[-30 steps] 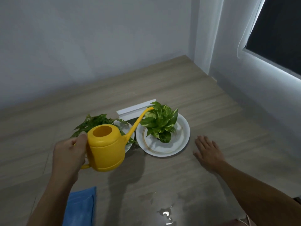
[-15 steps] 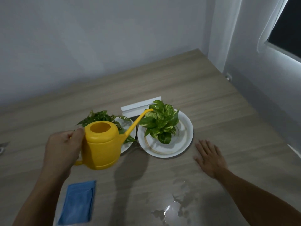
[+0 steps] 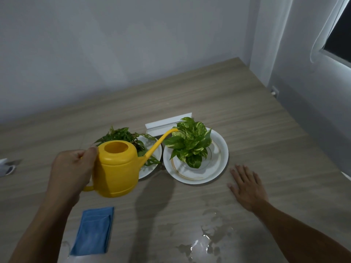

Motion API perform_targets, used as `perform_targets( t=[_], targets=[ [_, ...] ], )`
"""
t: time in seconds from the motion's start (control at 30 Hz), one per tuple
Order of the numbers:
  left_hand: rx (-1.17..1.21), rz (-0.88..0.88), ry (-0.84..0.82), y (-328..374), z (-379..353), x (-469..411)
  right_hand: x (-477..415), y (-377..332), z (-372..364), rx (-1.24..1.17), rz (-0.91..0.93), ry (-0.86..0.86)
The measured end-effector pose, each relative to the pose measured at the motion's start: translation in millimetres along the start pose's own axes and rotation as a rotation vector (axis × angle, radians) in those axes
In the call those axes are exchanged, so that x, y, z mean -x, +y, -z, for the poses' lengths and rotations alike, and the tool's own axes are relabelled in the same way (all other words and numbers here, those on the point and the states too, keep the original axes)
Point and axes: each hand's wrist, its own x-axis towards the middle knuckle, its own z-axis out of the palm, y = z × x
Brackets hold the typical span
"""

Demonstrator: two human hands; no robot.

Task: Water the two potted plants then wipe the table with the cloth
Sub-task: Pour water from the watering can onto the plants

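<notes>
My left hand (image 3: 71, 170) grips the handle of a yellow watering can (image 3: 118, 168), held above the table with its long spout tip over the right plant (image 3: 190, 144). That light green plant stands on a white plate (image 3: 218, 162). The darker left plant (image 3: 121, 136) sits on another white plate (image 3: 152, 168), partly hidden behind the can. My right hand (image 3: 246, 186) lies flat on the wooden table (image 3: 247, 120), fingers straight, just right of the right plate. A folded blue cloth (image 3: 94, 230) lies near the front left.
Spilled water (image 3: 207, 242) pools on the table in front of my right arm. A white strip-shaped object (image 3: 167, 124) lies behind the plates. A wall runs along the back and right; a window is at the upper right. A small grey item (image 3: 6, 166) sits at the left edge.
The view has shifted, so the cloth and water patch show more fully. The can stays with its spout over the right plant; my right hand stays flat on the table.
</notes>
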Motion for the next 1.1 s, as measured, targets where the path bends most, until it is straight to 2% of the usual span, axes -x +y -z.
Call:
perform_targets(
  t=[0.67, 1.1],
  targets=[
    [-0.015, -0.028, -0.034, -2.8, 1.6, -3.5, 0.7, -0.9, -0.1, -0.016, 0.016, 0.023],
    [-0.071, -0.035, 0.011, -4.2, 0.2, -9.8, 0.3, -1.5, -1.1, -0.012, 0.036, 0.04]
  ],
)
